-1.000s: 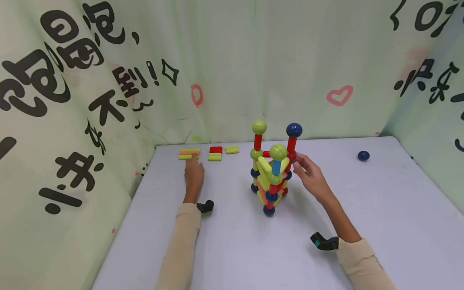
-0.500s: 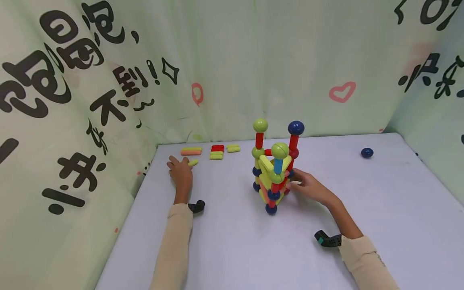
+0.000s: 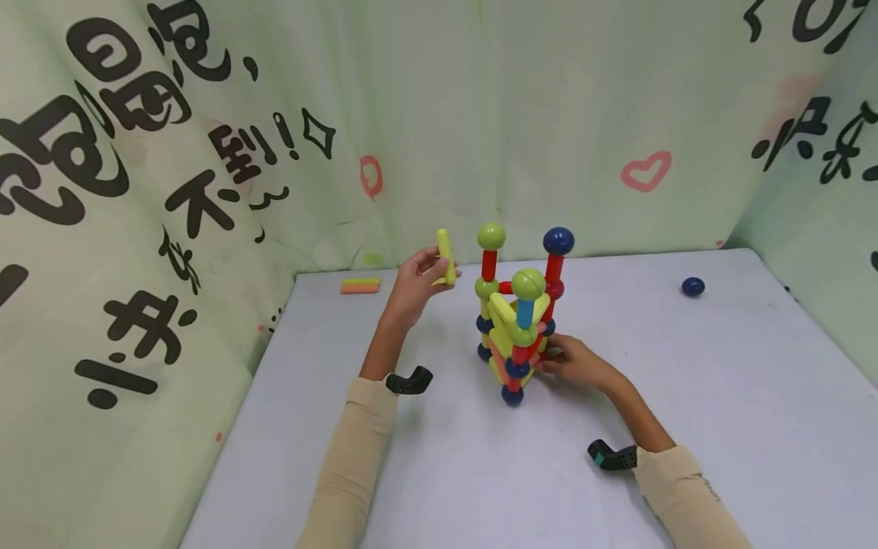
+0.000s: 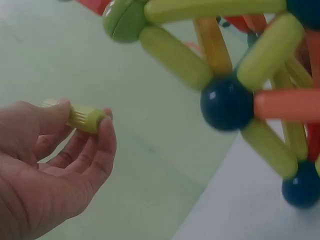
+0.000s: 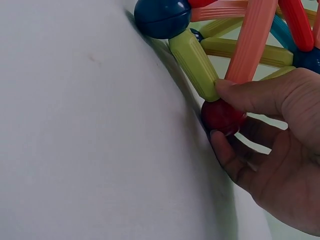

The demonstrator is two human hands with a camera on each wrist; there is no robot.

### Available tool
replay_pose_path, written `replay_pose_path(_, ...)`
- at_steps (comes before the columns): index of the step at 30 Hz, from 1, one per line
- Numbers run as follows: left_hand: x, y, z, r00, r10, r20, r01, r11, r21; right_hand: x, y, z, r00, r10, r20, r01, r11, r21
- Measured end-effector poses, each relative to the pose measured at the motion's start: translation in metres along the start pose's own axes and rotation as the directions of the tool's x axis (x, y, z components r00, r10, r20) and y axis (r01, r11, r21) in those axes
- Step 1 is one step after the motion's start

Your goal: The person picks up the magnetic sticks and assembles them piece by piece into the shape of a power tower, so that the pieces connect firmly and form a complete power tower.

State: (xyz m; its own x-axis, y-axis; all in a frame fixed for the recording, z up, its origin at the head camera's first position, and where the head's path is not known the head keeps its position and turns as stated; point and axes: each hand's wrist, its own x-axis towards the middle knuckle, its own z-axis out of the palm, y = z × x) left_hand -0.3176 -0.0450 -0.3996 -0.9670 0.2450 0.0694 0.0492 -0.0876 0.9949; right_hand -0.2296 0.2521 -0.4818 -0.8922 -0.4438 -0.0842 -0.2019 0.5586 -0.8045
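Note:
My left hand is raised left of the tower and pinches a yellow-green magnetic stick, held nearly upright. In the left wrist view, thumb and fingertips grip the ribbed stick, apart from the tower. The tower of magnetic sticks and balls stands on the table, with green balls and a dark blue ball on top. Low on its right side, my right hand holds on. The right wrist view shows thumb and fingers around a red ball at the tower's base.
A yellow-green stick and an orange stick lie at the table's back left. My left hand covers the area where other loose sticks lay. A loose dark blue ball rests at the back right. A printed curtain hangs behind the table.
My left hand picked up a yellow-green stick from the back left, then lifted it rightward toward the tower. My right hand went from beside the upper red ball down to the tower's base.

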Motion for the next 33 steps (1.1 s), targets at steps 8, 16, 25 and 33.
replay_pose_path(8, 0.013, 0.03, 0.045, 0.973, -0.043, 0.227, 0.079, 0.985, -0.151, -0.004, -0.002, 0.002, 0.999, -0.018, 0.042, 0.017, 1.0, 0.02)
replay_pose_path(16, 0.01, 0.03, 0.05, 0.926, -0.068, 0.37, 0.115, 0.988, -0.105, -0.007, -0.006, 0.021, 0.995, -0.101, 0.0, 0.1, 0.992, 0.073)
replay_pose_path(25, 0.007, 0.027, 0.05, 0.889, -0.052, 0.455, 0.13, 0.981, -0.143, -0.009, -0.014, 0.055, 0.924, -0.219, -0.315, 0.216, 0.975, -0.045)
replay_pose_path(33, 0.001, 0.016, 0.047, 0.828, 0.128, 0.545, -0.109, 0.992, -0.068, -0.009, -0.021, 0.072, 0.89, -0.132, -0.437, 0.124, 0.991, -0.047)
